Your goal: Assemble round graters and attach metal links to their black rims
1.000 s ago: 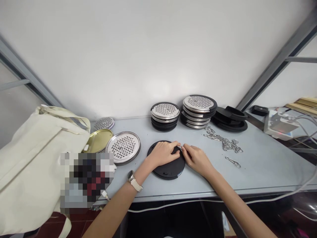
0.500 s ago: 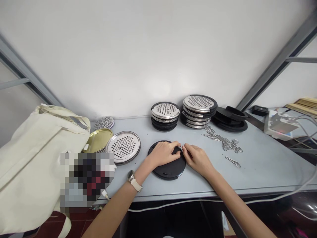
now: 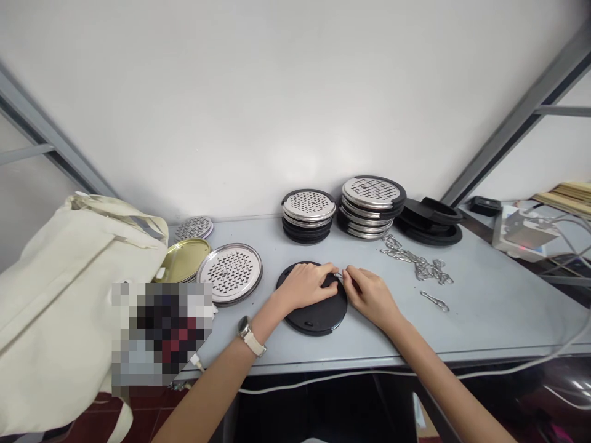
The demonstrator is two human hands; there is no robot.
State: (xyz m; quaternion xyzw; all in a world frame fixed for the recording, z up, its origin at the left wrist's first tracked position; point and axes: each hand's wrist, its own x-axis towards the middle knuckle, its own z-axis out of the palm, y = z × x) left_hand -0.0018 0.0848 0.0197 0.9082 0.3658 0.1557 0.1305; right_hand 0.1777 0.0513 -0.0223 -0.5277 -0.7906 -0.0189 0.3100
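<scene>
A black round disc [image 3: 318,317] lies flat near the front of the table. My left hand [image 3: 307,286] rests on its upper part, with thumb and index finger curled toward the disc's upper right rim. At that rim my right hand [image 3: 369,295] pinches a small metal snap hook [image 3: 339,275], mostly hidden by the fingers. More snap hooks [image 3: 422,266] lie in a loose pile to the right, and a single snap hook [image 3: 434,301] sits nearer to me.
Stacks of round graters [image 3: 309,206] [image 3: 373,192] and black round parts [image 3: 429,224] stand along the wall. On the left are another grater plate [image 3: 229,274], a gold-coloured lid [image 3: 187,259] and a cream bag [image 3: 69,295]. A white cable [image 3: 332,378] runs along the front edge.
My right hand has shifted very slightly right, still pinching the snap hook at the disc's rim. My left hand stays on the disc.
</scene>
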